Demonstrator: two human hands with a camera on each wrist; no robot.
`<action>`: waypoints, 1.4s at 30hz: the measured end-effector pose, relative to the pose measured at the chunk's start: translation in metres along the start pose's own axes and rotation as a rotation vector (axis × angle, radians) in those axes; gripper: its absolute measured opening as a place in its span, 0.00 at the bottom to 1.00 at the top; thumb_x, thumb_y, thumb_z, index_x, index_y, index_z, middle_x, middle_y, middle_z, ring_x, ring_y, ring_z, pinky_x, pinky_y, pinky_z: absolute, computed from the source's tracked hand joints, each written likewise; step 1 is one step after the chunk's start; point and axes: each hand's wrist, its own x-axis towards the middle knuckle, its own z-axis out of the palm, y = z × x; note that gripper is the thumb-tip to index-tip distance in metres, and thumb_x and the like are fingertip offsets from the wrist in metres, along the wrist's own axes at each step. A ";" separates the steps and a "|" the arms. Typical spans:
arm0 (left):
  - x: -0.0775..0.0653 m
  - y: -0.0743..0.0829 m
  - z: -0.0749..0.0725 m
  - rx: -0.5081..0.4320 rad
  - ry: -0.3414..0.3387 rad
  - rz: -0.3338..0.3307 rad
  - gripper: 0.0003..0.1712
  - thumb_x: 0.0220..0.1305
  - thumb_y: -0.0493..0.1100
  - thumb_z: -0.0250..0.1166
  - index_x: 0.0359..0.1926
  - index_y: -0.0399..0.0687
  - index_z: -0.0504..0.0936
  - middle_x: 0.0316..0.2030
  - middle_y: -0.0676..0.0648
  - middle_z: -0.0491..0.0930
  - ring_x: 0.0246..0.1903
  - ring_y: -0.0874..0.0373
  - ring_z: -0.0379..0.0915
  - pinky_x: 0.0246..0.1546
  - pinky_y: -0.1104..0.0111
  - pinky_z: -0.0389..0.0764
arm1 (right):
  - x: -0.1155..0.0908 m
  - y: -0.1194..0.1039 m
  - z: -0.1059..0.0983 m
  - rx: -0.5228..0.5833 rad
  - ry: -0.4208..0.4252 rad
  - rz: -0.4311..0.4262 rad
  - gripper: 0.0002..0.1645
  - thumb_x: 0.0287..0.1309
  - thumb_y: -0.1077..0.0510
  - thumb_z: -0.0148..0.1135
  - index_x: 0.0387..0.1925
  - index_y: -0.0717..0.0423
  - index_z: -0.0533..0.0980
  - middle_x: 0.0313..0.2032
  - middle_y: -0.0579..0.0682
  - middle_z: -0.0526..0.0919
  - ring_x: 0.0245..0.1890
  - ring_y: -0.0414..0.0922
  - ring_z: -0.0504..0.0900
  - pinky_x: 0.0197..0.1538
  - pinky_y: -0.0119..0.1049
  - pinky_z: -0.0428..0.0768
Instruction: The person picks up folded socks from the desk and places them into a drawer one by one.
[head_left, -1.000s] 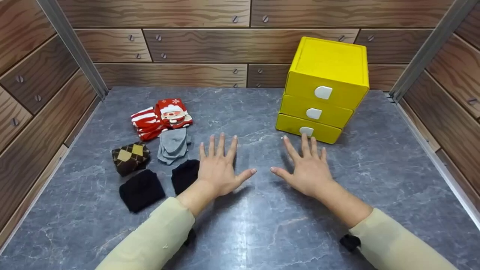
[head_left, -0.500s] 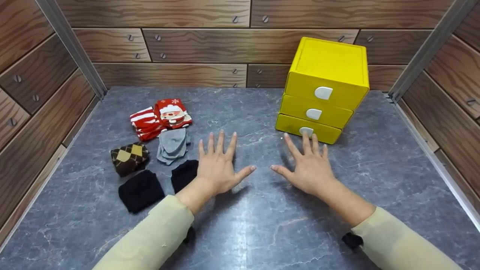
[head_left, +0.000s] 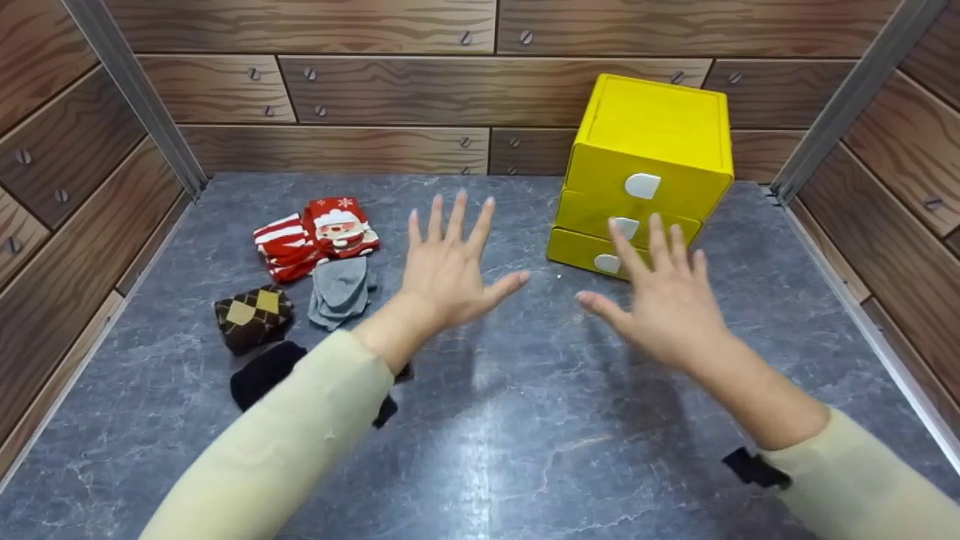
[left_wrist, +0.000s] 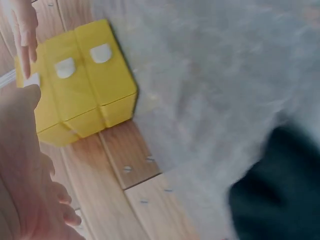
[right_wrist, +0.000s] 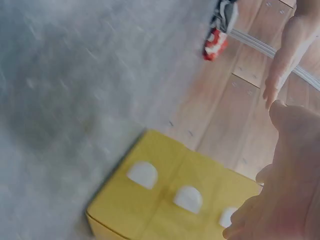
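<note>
the one yellow drawer unit (head_left: 646, 154) is standing upright on the bench (head_left: 540, 450), just beyond the nearer right hand (head_left: 673, 307), its three white handles (head_left: 643, 185) facing that hand. both hands are hovering, fingers (head_left: 456, 219) spread, gripping nothing. left of the left hand (head_left: 450, 274) i'm counting one red bundle (head_left: 322, 236), one grey bundle (head_left: 339, 291), one argyle bundle (head_left: 253, 317), at least one black bundle (head_left: 261, 375).

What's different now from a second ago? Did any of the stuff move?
The left hand and right hand lifted higher above the table and went farther forward, the right one also shifting rightward. Nothing was grabbed or let go. The yellow drawers stayed closed; the red cloth and grey cloth stayed put.
</note>
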 end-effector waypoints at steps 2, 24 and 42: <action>0.007 0.002 -0.011 0.008 0.001 0.012 0.62 0.66 0.88 0.37 0.87 0.60 0.31 0.85 0.40 0.31 0.82 0.34 0.27 0.77 0.35 0.32 | 0.000 0.000 -0.013 0.003 0.016 0.005 0.63 0.64 0.13 0.43 0.86 0.33 0.34 0.82 0.65 0.25 0.80 0.73 0.30 0.74 0.74 0.32; 0.082 0.045 -0.059 0.007 0.009 0.101 0.59 0.68 0.87 0.33 0.86 0.63 0.29 0.86 0.47 0.32 0.83 0.37 0.30 0.79 0.38 0.32 | 0.054 0.053 -0.077 0.029 0.019 0.117 0.64 0.66 0.14 0.41 0.86 0.40 0.29 0.80 0.72 0.23 0.77 0.77 0.27 0.73 0.77 0.33; 0.115 0.074 -0.060 -0.047 -0.071 0.140 0.54 0.72 0.82 0.38 0.87 0.66 0.33 0.86 0.49 0.33 0.83 0.39 0.31 0.80 0.41 0.34 | 0.073 0.087 -0.060 0.192 0.047 0.157 0.67 0.66 0.18 0.52 0.87 0.50 0.39 0.79 0.79 0.34 0.74 0.83 0.48 0.68 0.81 0.54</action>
